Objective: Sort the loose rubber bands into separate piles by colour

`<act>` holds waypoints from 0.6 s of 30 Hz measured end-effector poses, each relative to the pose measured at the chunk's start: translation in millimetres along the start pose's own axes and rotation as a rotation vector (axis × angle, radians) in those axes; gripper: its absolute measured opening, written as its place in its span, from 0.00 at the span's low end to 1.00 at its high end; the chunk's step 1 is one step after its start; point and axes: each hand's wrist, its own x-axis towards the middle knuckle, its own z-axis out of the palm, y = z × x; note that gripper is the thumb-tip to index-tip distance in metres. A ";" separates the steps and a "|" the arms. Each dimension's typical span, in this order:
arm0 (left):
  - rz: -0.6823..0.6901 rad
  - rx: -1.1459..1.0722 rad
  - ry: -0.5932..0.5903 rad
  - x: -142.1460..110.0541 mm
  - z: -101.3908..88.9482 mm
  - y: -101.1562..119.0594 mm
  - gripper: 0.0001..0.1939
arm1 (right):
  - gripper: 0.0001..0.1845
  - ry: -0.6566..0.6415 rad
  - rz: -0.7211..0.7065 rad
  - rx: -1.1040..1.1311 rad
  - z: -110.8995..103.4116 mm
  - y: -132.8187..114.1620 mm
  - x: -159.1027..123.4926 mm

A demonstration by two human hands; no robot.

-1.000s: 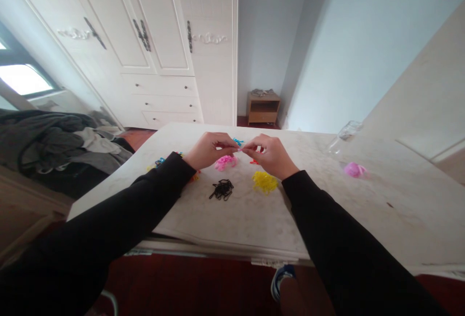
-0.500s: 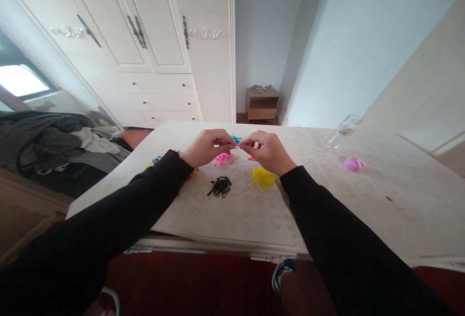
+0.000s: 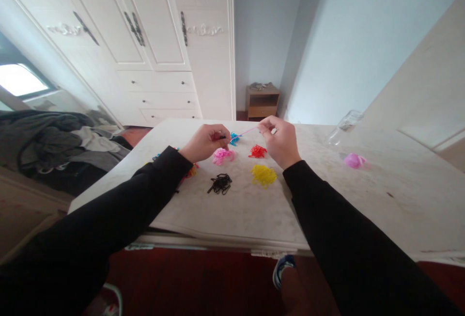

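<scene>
White tabletop [image 3: 232,216] spreads under my right hand [image 3: 281,140] and my left hand [image 3: 205,145], the pink pile [image 3: 222,157] lying near the left; between them runs a thin pink strand [image 3: 249,132], each end pinched, its long axis slanting from the left grip to the right one, higher and farther out

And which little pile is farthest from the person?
The blue pile. The pink pile, red pile, yellow pile, black pile and half-hidden mixed pile all lie nearer.
</scene>
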 end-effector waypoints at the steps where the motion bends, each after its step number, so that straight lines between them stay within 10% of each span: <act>1: -0.001 -0.001 0.002 0.3 -0.1 -0.2 0.04 | 0.08 0.037 0.026 0.009 -0.2 0.8 0.2; 9: 0.057 0.116 0.032 -1.9 0.3 0.1 0.03 | 0.07 -0.252 -0.156 0.122 14.6 -5.1 -5.9; 18: 0.067 0.356 0.030 -2.7 -11.9 -10.4 0.06 | 0.10 -0.084 -0.113 0.100 4.9 6.0 -1.7</act>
